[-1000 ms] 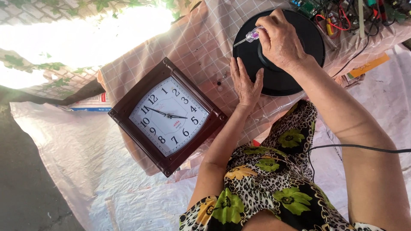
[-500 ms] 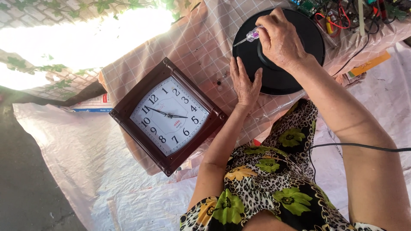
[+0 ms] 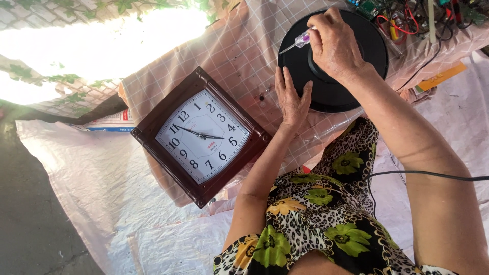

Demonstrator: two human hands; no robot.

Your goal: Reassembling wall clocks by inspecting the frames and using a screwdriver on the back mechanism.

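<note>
Black round disc (image 3: 356, 56): upper right of the frame, lying flat on the checked cloth (image 3: 239, 56) that covers the desk; raised hub at its middle, mostly hidden under your right hand.

Right hand (image 3: 333, 46): over the disc's middle, grip closed on a small screwdriver (image 3: 298, 42) with a clear purple handle, its metal tip pointing toward the upper left.

Left hand (image 3: 291, 99): fingers straight and flat, grip open, resting on the cloth and touching the disc's left edge.

Wall clock (image 3: 201, 136): centre left, square dark brown frame, white face, tilted, lying on the cloth just beside your left hand, not touching it.

Wires and circuit parts (image 3: 407, 15): top right corner, just beyond the disc.

Plastic sheet (image 3: 81, 183): lower left, under the desk.
</note>
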